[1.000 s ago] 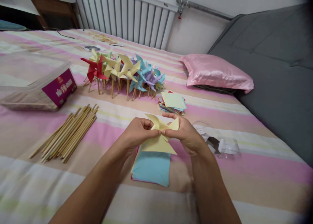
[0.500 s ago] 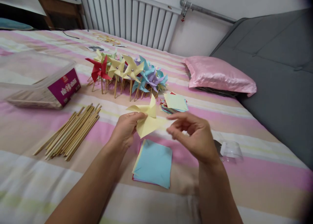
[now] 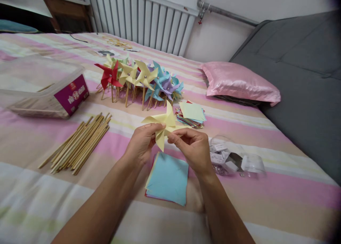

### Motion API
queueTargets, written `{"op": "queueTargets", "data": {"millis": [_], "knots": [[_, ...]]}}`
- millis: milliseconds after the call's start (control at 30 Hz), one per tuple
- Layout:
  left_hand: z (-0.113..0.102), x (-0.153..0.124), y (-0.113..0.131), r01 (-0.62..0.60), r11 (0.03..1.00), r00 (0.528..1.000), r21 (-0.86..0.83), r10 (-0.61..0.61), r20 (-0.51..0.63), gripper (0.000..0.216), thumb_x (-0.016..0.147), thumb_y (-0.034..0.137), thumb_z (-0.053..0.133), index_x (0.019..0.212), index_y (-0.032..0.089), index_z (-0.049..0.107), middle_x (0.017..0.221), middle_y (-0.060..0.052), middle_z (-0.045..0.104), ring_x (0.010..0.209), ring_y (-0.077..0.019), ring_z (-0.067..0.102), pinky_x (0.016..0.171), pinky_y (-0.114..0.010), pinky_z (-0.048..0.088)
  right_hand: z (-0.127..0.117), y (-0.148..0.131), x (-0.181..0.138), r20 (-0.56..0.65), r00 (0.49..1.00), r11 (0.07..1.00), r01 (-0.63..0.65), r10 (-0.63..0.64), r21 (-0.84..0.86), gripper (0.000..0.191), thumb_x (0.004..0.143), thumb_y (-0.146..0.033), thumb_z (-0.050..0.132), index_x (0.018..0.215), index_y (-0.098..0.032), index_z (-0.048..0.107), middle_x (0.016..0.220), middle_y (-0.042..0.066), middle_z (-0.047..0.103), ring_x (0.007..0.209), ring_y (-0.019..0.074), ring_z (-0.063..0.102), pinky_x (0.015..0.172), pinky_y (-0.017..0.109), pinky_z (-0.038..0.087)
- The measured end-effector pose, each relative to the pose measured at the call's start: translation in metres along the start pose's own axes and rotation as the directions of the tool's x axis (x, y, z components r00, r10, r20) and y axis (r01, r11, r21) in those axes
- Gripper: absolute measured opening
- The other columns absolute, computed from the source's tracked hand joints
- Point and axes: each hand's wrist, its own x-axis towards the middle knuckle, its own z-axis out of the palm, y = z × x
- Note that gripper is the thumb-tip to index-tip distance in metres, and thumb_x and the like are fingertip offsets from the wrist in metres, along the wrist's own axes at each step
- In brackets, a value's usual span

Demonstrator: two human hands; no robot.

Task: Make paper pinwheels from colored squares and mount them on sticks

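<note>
A pale yellow paper pinwheel [image 3: 168,117] with no stick on it is held up between my hands. My left hand [image 3: 142,140] pinches it near the centre, thumb on top. The fingers of my right hand [image 3: 192,146] are closed on its lower right blade, and part of the paper is hidden behind them. Just below lies a stack of square paper sheets [image 3: 167,178] with a blue one on top. To the left is a bundle of wooden sticks [image 3: 80,144]. Finished pinwheels [image 3: 145,75] in several colours stand in a cluster beyond my hands.
A clear plastic box [image 3: 70,93] with sticks in it lies at left. Behind my right hand are a second paper stack [image 3: 192,112] and clear containers [image 3: 226,160] with small white packets. A pink pillow [image 3: 239,80] rests by the grey headboard [image 3: 298,73]. The bedspread is striped.
My right hand has moved left from beside the pinwheel and now grips its right blade, bringing that blade inward. The clear containers at right have come into view. My left hand keeps its pinch.
</note>
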Motion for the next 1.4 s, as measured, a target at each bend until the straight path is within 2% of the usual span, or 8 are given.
{"op": "queueTargets", "data": {"millis": [133,233,300,667,867,1033,1233,1400], "knots": [[0.002,-0.003,-0.004,-0.083,0.992,0.996,0.09,0.086,-0.025,0.016,0.053,0.021,0.073,0.049,0.014,0.058,0.047,0.003,0.053,0.047,-0.0075,0.044,0.049,-0.022,0.032,0.003,0.001,0.0,-0.085,0.995,0.999,-0.05,0.049,-0.013,0.018,0.075,-0.038,0.071,0.071,-0.021,0.07,0.069,0.003,0.07,0.072,0.0188,0.066,0.056,0.027,0.048],[0.004,-0.005,-0.006,-0.122,0.987,0.992,0.107,0.126,-0.033,0.018,0.052,0.021,0.073,0.048,0.013,0.058,0.047,0.003,0.053,0.048,-0.0075,0.045,0.05,-0.021,0.033,0.003,0.003,0.0,-0.135,0.99,0.999,-0.033,0.028,-0.033,0.019,0.075,-0.039,0.069,0.071,-0.021,0.071,0.089,0.008,0.071,0.102,0.0246,0.062,0.06,0.027,0.048],[0.005,-0.005,-0.007,-0.132,0.986,0.99,0.107,0.136,-0.033,0.018,0.053,0.021,0.074,0.048,0.013,0.059,0.047,0.003,0.054,0.049,-0.0074,0.045,0.051,-0.021,0.034,0.003,0.005,0.0,-0.159,0.987,0.999,-0.02,0.013,-0.043,0.018,0.075,-0.038,0.069,0.071,-0.021,0.071,0.103,0.009,0.069,0.109,0.0252,0.059,0.062,0.027,0.049],[0.003,-0.004,-0.011,-0.2,0.956,0.979,0.213,0.205,-0.002,0.014,0.057,0.025,0.075,0.055,0.013,0.067,0.053,0.0,0.06,0.055,-0.011,0.053,0.056,-0.023,0.04,0.005,0.007,0.001,-0.245,0.969,0.994,-0.005,-0.021,-0.107,0.015,0.073,-0.034,0.07,0.068,-0.019,0.068,0.115,0.01,0.064,0.1,0.0232,0.063,0.065,0.027,0.05],[0.006,-0.006,-0.01,-0.282,0.937,0.959,0.205,0.281,0.032,0.01,0.055,0.02,0.077,0.062,0.015,0.07,0.061,-0.001,0.066,0.061,-0.0126,0.057,0.059,-0.023,0.043,0.002,0.011,0.003,-0.26,0.965,0.99,-0.011,-0.025,-0.137,0.017,0.071,-0.038,0.072,0.068,-0.021,0.072,0.1,0.01,0.07,0.11,0.0257,0.059,0.075,0.033,0.05],[0.006,-0.006,-0.011,-0.325,0.905,0.945,0.275,0.318,0.071,0.01,0.056,0.021,0.077,0.06,0.015,0.071,0.057,0.0,0.065,0.058,-0.013,0.057,0.057,-0.024,0.043,-0.001,0.014,0.005,-0.233,0.973,0.997,-0.018,0.0,-0.076,0.019,0.07,-0.04,0.074,0.067,-0.021,0.072,0.091,0.008,0.072,0.1,0.0234,0.063,0.085,0.036,0.049],[0.003,-0.005,-0.01,-0.348,0.867,0.937,0.357,0.331,0.11,0.018,0.058,0.023,0.075,0.048,0.015,0.063,0.05,0.002,0.055,0.053,-0.0118,0.052,0.052,-0.023,0.038,-0.004,0.012,0.007,-0.206,0.97,0.991,-0.13,0.129,0.009,0.023,0.064,-0.041,0.077,0.063,-0.019,0.071,0.076,0.005,0.072,0.08,0.0212,0.065,0.07,0.032,0.05],[0.006,-0.007,-0.008,-0.336,0.879,0.941,0.339,0.321,0.102,0.013,0.059,0.021,0.073,0.052,0.015,0.066,0.051,0.0,0.059,0.053,-0.0119,0.054,0.052,-0.023,0.039,-0.003,0.011,0.007,-0.186,0.973,0.991,-0.131,0.134,0.031,0.022,0.065,-0.04,0.077,0.066,-0.019,0.072,0.077,0.005,0.071,0.077,0.0194,0.064,0.07,0.031,0.049]]}}
